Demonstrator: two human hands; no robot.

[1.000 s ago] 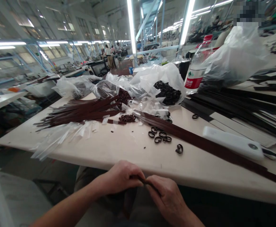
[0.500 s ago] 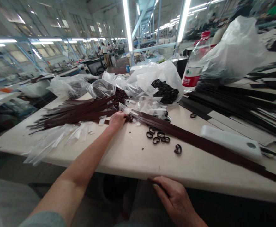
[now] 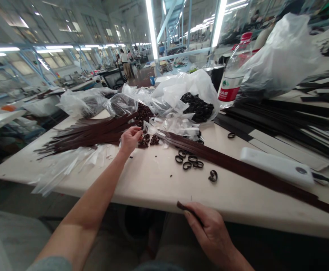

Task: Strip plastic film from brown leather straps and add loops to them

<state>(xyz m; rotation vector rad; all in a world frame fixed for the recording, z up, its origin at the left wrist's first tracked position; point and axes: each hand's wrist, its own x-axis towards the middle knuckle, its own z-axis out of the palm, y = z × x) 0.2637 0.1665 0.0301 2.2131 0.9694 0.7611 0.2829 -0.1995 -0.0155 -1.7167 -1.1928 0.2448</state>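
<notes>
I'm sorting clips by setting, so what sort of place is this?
Probably a factory floor or large workshop, perhaps for garments or accessories: rows of tube lights run into the distance, brown strips lie piled on a worktable, and a plastic bag holds many small black pieces.

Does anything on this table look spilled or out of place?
Plastic scraps overhang the table at front left, and one dark loop lies beside the black strips, apart from the other loops.

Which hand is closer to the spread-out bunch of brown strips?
Left. The left hand is by one end of the spread-out brown strips; the right hand is farther away, at the table's near edge, holding a brown piece.
</notes>
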